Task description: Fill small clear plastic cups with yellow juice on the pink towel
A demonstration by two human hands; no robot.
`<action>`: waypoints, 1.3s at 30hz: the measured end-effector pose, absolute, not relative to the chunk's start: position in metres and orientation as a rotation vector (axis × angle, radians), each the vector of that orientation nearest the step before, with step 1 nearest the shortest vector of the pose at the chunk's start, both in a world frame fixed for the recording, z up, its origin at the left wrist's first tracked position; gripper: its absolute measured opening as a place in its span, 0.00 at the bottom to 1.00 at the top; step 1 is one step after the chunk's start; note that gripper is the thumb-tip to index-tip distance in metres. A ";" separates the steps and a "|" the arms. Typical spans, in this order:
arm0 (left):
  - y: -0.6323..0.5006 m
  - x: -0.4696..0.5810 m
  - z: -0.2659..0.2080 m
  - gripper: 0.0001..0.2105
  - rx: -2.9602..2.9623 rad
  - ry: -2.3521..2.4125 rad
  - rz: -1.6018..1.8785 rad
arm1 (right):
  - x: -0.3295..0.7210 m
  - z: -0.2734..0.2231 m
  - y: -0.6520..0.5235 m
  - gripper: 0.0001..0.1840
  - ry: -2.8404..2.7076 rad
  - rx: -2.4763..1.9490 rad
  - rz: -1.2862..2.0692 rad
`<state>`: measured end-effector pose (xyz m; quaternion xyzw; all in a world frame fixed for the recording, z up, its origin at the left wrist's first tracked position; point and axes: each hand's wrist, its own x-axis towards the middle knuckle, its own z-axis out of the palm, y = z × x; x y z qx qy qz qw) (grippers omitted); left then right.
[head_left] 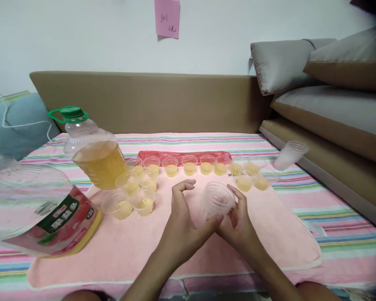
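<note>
Both my hands hold an empty clear plastic cup [217, 199] above the pink towel [278, 234]. My left hand [183, 217] touches the cup's lower left side with its fingers curled. My right hand [238, 213] grips the cup's right side. Behind the hands, several small clear cups of yellow liquid [189, 165] stand in a row, with more clustered at the left [144, 203] and right [244, 182]. A large bottle of yellow oil with a green cap [92, 152] stands at the left.
A second large clear bottle with a red and green label [34, 209] lies tilted at the near left. A stack of empty cups [290, 155] lies on its side at the right, by stacked sofa cushions [332, 113]. A striped cloth [347, 246] covers the surface.
</note>
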<state>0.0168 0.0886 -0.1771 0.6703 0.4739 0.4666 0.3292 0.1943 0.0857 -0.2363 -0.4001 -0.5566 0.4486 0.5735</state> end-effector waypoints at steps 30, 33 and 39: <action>0.083 0.034 -0.187 0.34 1.746 1.154 1.416 | 0.185 -0.247 0.075 0.53 -1.415 -1.082 0.820; 0.083 0.034 -0.187 0.34 1.743 1.159 1.423 | 0.185 -0.249 0.075 0.53 -1.418 -1.093 0.820; 0.084 0.033 -0.187 0.34 1.739 1.155 1.416 | 0.183 -0.251 0.075 0.54 -1.396 -1.082 0.875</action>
